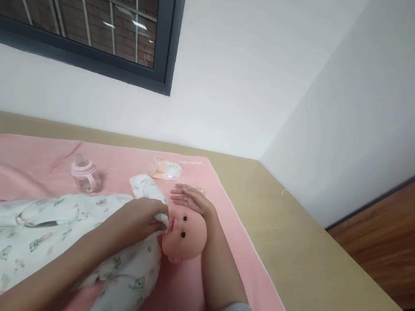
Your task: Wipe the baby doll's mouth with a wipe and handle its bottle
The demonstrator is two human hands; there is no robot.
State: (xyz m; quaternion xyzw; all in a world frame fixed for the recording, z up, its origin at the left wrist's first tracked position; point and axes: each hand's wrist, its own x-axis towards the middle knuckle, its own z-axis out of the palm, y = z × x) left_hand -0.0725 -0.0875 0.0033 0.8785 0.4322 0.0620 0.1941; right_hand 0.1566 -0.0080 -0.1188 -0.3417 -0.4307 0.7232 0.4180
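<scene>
A baby doll point(194, 230) lies on its back on a pink mat point(186, 286), its bald head toward the right. It wears a white outfit point(61, 214) printed with small green and pink figures. My left hand point(150, 214) reaches across the doll's chest and pinches a white cloth point(161, 219) close to its mouth. Whether the cloth touches the mouth I cannot tell. On the far side of the head, my right hand point(190, 198) has its fingers stretched out, with the wrist beside the crown. No object shows in that hand.
Behind the doll a pink-lidded baby bottle point(85, 173) stands on the mat. A small clear packet point(166, 169) lies near the mat's far edge. The mat covers part of a wooden surface point(277, 226) that meets white walls point(224, 80). Above is a dark-framed window point(163, 51).
</scene>
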